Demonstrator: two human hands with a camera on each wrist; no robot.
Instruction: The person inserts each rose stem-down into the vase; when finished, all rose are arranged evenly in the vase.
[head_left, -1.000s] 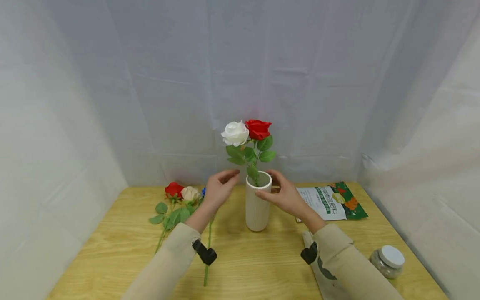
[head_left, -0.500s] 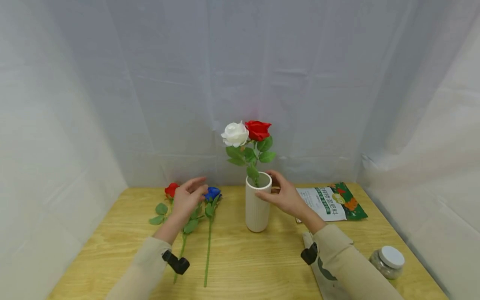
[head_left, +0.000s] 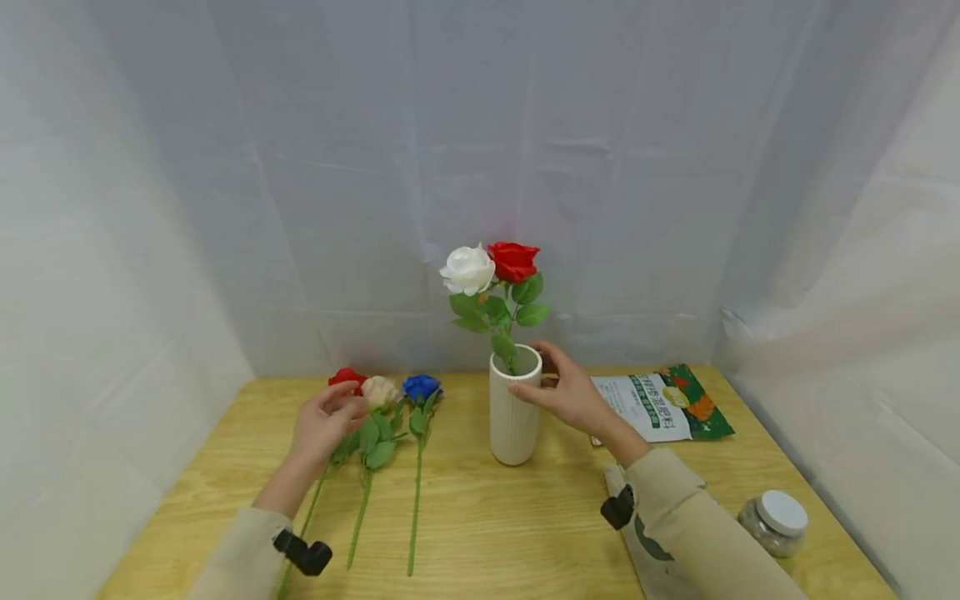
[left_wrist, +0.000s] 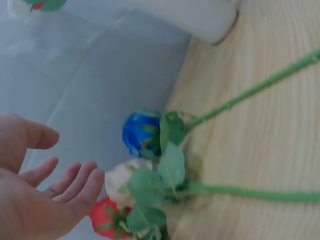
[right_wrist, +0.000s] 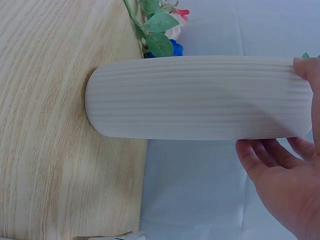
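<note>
A ribbed white vase [head_left: 514, 417] stands upright on the table, holding a white rose [head_left: 468, 269] and a red rose [head_left: 513, 262]. My right hand [head_left: 566, 393] grips its upper part, thumb in front and fingers at the right side, as the right wrist view [right_wrist: 287, 170] also shows. To the left lie a blue rose [head_left: 422, 388], a cream rose [head_left: 380, 392] and another red rose [head_left: 347, 380], with green stems toward me. My left hand [head_left: 324, 423] hovers beside the red and cream roses, fingers loosely bent, holding nothing; in the left wrist view, it is apart from the blue rose [left_wrist: 142, 133].
A white and green printed packet [head_left: 663, 404] lies at the back right. Nearer me on the right are a clear jar with a white lid [head_left: 780, 521] and a flat pale item [head_left: 637, 542], partly under the right sleeve. A pale sheet [head_left: 360, 208] hangs behind the table.
My left hand has moved left and nearer me, from beside the vase, past the blue rose, to the red and cream roses. My right hand has stayed on the vase.
</note>
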